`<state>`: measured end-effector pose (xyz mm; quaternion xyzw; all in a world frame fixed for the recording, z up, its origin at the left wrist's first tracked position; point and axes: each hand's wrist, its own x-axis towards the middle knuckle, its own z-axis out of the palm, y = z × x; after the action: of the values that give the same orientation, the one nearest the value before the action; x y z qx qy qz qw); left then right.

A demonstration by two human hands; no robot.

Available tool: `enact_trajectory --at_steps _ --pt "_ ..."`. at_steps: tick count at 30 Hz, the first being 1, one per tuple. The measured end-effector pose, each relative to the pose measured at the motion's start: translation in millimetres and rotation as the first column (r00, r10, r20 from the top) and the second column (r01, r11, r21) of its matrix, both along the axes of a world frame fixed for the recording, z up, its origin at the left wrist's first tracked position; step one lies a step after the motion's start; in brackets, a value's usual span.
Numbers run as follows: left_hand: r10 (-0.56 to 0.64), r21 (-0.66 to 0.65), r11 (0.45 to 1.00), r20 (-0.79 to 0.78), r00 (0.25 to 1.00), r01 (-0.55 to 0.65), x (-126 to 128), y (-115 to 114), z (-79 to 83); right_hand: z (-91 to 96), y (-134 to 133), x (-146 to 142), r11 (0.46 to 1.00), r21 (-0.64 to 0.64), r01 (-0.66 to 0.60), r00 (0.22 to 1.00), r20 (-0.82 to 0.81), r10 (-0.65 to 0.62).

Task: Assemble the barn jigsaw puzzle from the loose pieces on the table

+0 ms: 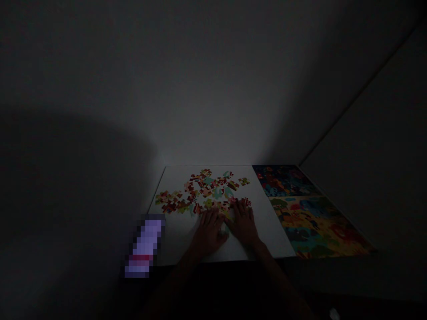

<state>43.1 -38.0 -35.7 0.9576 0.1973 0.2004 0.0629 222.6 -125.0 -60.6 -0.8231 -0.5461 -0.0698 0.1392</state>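
Note:
My left hand point(209, 233) and my right hand point(243, 223) lie flat, side by side, on a white board point(180, 240). Their fingertips reach the near edge of a loose spread of colourful jigsaw pieces point(203, 191). Neither hand visibly grips a piece, though a few pieces sit right by my fingers. To the right of the board lie a dark blue picture panel point(283, 180) and a yellow and teal picture panel point(316, 226), both densely patterned. The dim light hides fine detail.
A pixelated purple object point(145, 246) stands at the board's near left corner, and its shape cannot be made out. Pale walls point(207, 89) rise behind the board and along the right side. The surface's near edge runs just below my wrists.

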Motion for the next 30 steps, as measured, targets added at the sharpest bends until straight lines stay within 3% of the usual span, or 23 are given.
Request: enact_trajectory --at_steps 5,13,24,30 --pt "0.093 -0.003 0.996 -0.007 0.996 -0.093 7.7 -4.5 -0.2 7.2 25.1 13.7 0.994 -0.012 -0.106 0.994 0.028 0.106" --pt "0.153 0.061 0.986 0.022 0.988 -0.154 -4.0 -6.0 -0.4 17.1 52.8 31.4 0.993 -0.062 -0.104 0.994 -0.034 0.102" --pt "0.148 0.156 0.978 -0.027 0.989 -0.142 -66.8 -31.0 -3.8 13.4 52.4 35.0 0.991 0.058 -0.124 0.99 -0.065 0.127" --pt "0.159 0.162 0.976 -0.06 0.985 -0.147 -93.1 -29.6 0.1 11.4 50.8 37.5 0.986 0.104 -0.13 0.984 -0.11 0.141"
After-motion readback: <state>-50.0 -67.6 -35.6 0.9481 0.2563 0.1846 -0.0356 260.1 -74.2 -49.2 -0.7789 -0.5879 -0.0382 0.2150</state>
